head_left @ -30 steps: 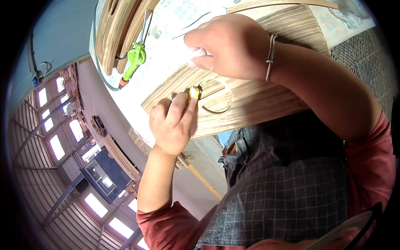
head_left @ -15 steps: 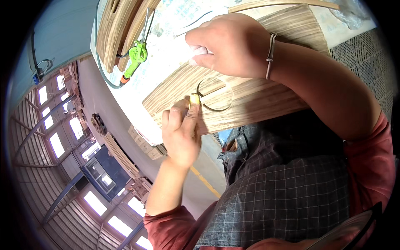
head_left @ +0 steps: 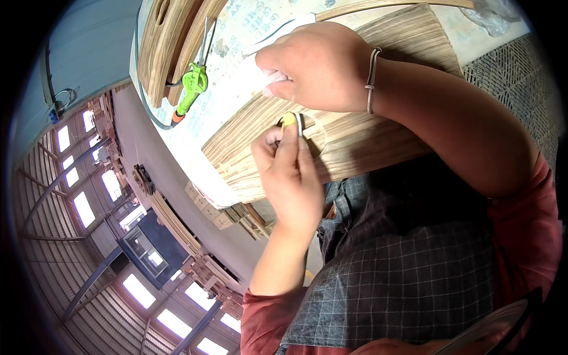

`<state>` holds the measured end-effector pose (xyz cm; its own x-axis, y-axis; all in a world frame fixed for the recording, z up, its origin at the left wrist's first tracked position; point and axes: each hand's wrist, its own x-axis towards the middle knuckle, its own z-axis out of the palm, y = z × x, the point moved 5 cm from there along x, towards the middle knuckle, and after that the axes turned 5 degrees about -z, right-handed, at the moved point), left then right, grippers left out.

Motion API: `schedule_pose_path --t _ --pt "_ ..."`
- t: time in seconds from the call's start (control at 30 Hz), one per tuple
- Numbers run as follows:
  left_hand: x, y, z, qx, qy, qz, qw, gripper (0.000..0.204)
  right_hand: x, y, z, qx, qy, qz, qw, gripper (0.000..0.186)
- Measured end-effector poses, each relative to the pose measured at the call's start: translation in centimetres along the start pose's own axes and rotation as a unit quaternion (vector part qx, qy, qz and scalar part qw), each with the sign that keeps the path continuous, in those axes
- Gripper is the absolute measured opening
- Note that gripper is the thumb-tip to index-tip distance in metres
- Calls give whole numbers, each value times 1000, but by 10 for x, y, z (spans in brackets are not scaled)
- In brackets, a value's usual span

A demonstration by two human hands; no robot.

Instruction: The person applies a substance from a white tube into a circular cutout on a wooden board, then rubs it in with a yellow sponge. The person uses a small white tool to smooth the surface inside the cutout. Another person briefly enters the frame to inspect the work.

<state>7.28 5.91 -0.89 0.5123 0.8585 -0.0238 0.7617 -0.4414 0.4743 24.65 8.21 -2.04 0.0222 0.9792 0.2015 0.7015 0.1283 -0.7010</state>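
Note:
My left hand (head_left: 290, 171) is over a striped wooden board (head_left: 378, 133), with fingers and thumb pinched together. A yellow covering or piece (head_left: 289, 119) shows at its fingertips. Beside it a thin curved strip (head_left: 299, 125), pale and dark, appears to be in the pinch. Around that spot, a faint round outline (head_left: 324, 133) shows on the board. My right hand (head_left: 322, 68), with a cord bracelet (head_left: 371, 83) at the wrist, is curled closed above the board's far part. Something white (head_left: 276, 76) shows between its fingers; its kind is hidden.
A green-bodied tool (head_left: 193, 86) with thin metal prongs and a cord lies at the table's left, beside shaped wooden pieces (head_left: 158, 53). Along the far edge are a long wooden strip (head_left: 390, 6) and clear plastic wrap (head_left: 496, 16). The pale tabletop (head_left: 236, 68) is stained.
My left hand has moved right and slightly away from me, drawing its fingers in around the curved strip. My right hand has shifted a little left, still closed.

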Motion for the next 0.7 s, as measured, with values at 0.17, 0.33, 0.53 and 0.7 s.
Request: schedule_pose_path --t 0.17,0.33,0.53,0.7 --pt "2 14 1 13 -5 1 1000 29 0 1 -2 3 -17 11 1000 26" --pt "0 7 3 6 15 9 1000 24 0 -2 -1 1 -19 2 1000 27" --pt "-4 25 2 111 -6 127 986 30 0 1 1 8 -5 6 1000 27" --pt "-8 22 -4 251 11 246 936 42 0 -2 2 7 28 -8 1000 27"
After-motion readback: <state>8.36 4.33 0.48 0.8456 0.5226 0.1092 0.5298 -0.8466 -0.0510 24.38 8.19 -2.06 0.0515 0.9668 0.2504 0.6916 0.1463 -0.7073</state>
